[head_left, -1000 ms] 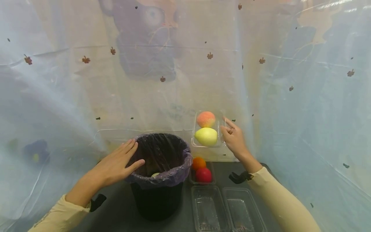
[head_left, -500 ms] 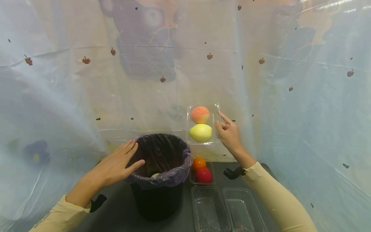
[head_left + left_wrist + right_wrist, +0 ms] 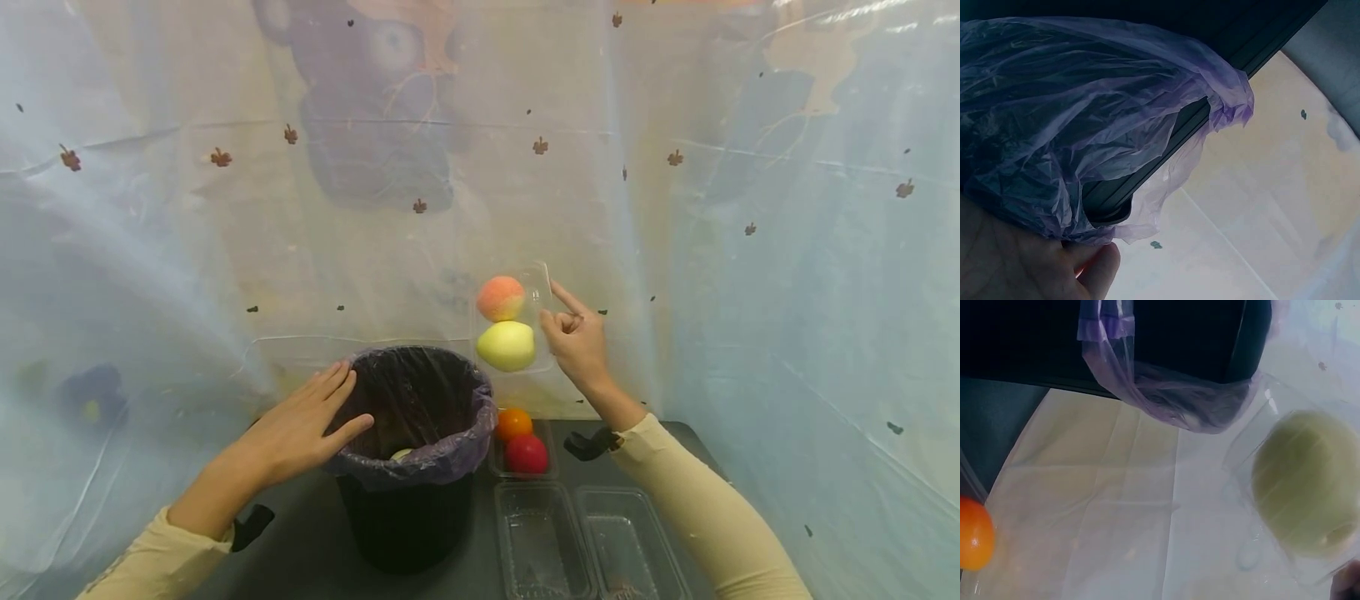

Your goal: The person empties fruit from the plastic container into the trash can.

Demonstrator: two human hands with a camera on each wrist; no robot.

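My right hand [image 3: 581,343] grips the right edge of a clear plastic container [image 3: 542,287], held up and tilted to the right of the bin. Inside lie a pinkish-orange peach [image 3: 501,298] and a yellow-green fruit [image 3: 506,347], which also shows greenish through the plastic in the right wrist view. My left hand [image 3: 300,429] rests with straight fingers on the left rim of a black bin [image 3: 408,525]. A purple bag [image 3: 457,454] lines this bin and folds over its rim. Part of a pale round thing [image 3: 401,454] shows inside; its kind is unclear.
Right of the bin, another clear container [image 3: 551,467] holds an orange [image 3: 514,424] and a red fruit [image 3: 527,454]. Two bare clear containers, a left one [image 3: 501,533] and a right one [image 3: 663,542], stand nearer on the dark table [image 3: 292,558]. A plastic curtain [image 3: 360,275] hangs behind.
My right hand has moved left with the container and its two fruits, bringing them closer to the bin, and the container has tilted further. The left hand stays put.
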